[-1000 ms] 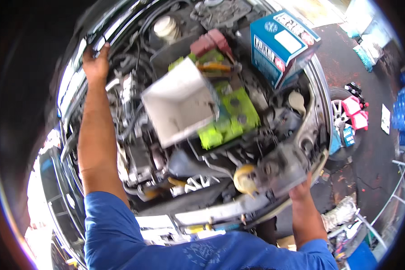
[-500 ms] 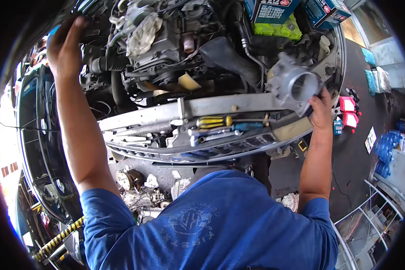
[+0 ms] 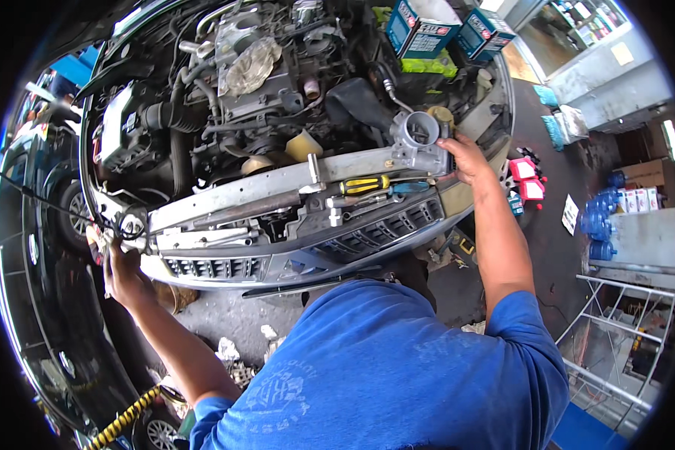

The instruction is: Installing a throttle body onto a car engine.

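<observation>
My right hand is closed on the side of a grey metal throttle body, its round bore facing up. The part is at the right end of the front crossmember. At the car's front left corner, my left hand has its fingers bent together beside a dark ring-shaped piece. What those fingers hold is too small to make out. Between my hands, a yellow-and-black screwdriver, a blue-handled tool and several wrenches lie along the front ledge.
Beyond the crossmember is the open engine bay, with crumpled plastic on the engine. Two teal boxes stand at the far right. A dark vehicle is close on the left. Blue water bottles and a metal rack are on the right.
My left hand has come down from the far upper left to the front left corner. The throttle body, still in my right hand, is now lower at the crossmember. The view has shifted.
</observation>
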Demonstrator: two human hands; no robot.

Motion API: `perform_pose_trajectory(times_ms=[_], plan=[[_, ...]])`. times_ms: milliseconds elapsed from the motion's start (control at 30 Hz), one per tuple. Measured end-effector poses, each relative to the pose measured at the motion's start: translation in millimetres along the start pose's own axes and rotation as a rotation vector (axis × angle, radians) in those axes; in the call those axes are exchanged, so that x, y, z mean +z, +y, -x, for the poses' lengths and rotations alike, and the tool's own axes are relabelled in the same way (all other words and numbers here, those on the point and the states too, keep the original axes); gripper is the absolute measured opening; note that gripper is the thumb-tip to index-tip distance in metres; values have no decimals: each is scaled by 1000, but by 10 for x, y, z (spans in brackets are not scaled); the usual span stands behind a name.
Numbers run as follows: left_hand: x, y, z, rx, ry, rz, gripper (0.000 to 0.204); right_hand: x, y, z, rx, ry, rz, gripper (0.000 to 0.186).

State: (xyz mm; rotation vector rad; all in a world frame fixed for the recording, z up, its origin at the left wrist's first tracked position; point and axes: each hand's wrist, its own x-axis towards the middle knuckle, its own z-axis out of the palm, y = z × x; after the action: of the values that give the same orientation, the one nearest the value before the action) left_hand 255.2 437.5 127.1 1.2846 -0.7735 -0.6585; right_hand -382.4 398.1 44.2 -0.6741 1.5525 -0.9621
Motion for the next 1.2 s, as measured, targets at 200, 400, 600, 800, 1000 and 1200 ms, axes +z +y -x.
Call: perform_pose_trajectory(times_ms=[200, 400, 600, 800, 1000, 1200], plan=[[20, -401, 401, -209, -34, -4, 34, 52, -26, 33, 47, -1, 53, 51], [462, -446, 592, -255, -198, -33, 29, 20, 73, 20, 74, 54, 173, 55], [940, -530, 650, -267, -336, 120, 27, 11, 67, 143, 58, 68, 194, 66], [1324, -566, 682, -343, -396, 281, 26, 92, -26, 253, -18, 211, 432, 88], [1715, -739, 587, -411, -480, 364, 23, 37, 125, 18, -271, 339, 634, 78], [1825, -800, 564, -411, -595, 472, 25, 365, -210, 426, -580, 501, 623, 57]])
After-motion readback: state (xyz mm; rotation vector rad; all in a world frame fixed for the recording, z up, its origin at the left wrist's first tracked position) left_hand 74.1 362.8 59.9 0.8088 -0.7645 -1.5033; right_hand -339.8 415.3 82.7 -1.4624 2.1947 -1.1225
